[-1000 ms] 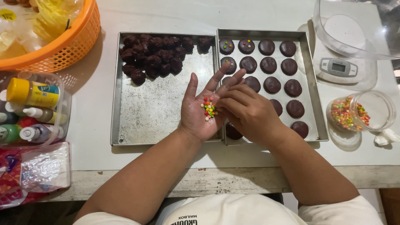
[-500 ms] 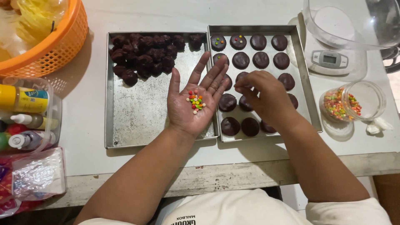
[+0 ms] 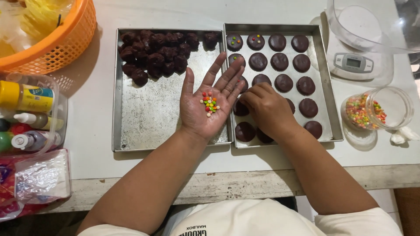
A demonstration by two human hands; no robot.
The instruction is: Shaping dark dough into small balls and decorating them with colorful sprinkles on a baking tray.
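Observation:
My left hand (image 3: 209,102) lies palm up over the seam between two metal trays, fingers spread, with a small heap of coloured sprinkle beads (image 3: 210,103) on the palm. My right hand (image 3: 266,109) rests palm down on the right tray (image 3: 326,83), fingertips pinched near a flat chocolate cookie; whether it grips any beads I cannot tell. The right tray holds rows of round flat chocolate cookies (image 3: 280,61), a few at the top left topped with coloured beads. On the left tray (image 3: 148,113) a pile of rough chocolate dough balls (image 3: 157,54) fills the far corner.
A glass jar of coloured sprinkles (image 3: 372,109) lies tilted at the right, by a kitchen scale (image 3: 354,63) carrying a clear bowl. An orange basket (image 3: 52,39) stands far left. A clear tub of small bottles (image 3: 26,113) and plastic packets sit at the left edge.
My right hand left the palm of my left hand and moved right, down onto the cookies in the right tray. The left hand stayed open with the beads.

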